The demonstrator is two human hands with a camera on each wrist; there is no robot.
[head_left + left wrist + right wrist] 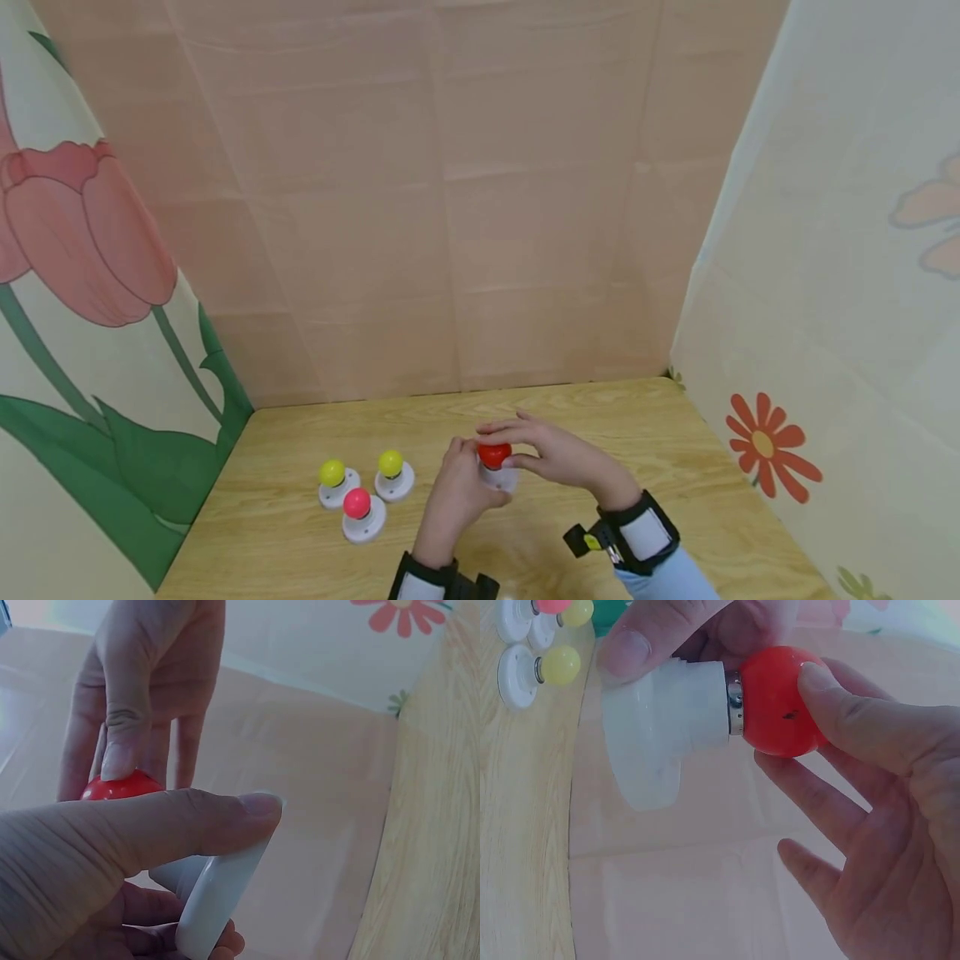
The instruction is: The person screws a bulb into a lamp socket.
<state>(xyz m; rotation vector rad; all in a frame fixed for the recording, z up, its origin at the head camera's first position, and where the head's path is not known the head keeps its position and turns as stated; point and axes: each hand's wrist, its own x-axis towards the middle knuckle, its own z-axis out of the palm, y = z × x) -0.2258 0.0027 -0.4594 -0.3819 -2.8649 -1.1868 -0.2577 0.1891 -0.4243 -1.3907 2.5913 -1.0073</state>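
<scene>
My left hand (460, 497) grips a white round lamp holder (660, 727), its thumb over the base and its fingers behind. In the holder's mouth sits a red light bulb (780, 701), with part of its metal screw cap showing at the rim. My right hand (558, 452) holds the bulb's globe between thumb and fingers, seen close in the right wrist view. The left wrist view shows the holder tilted, with the red globe (124, 785) partly hidden behind my left thumb (225, 821).
On the wooden table (562, 550) to the left stand two yellow bulbs (332, 473) and a pinkish-red bulb (357, 503), each in a white holder. A plain backdrop (450, 208) closes the far side, with flower-printed sheets (810, 333) at both sides.
</scene>
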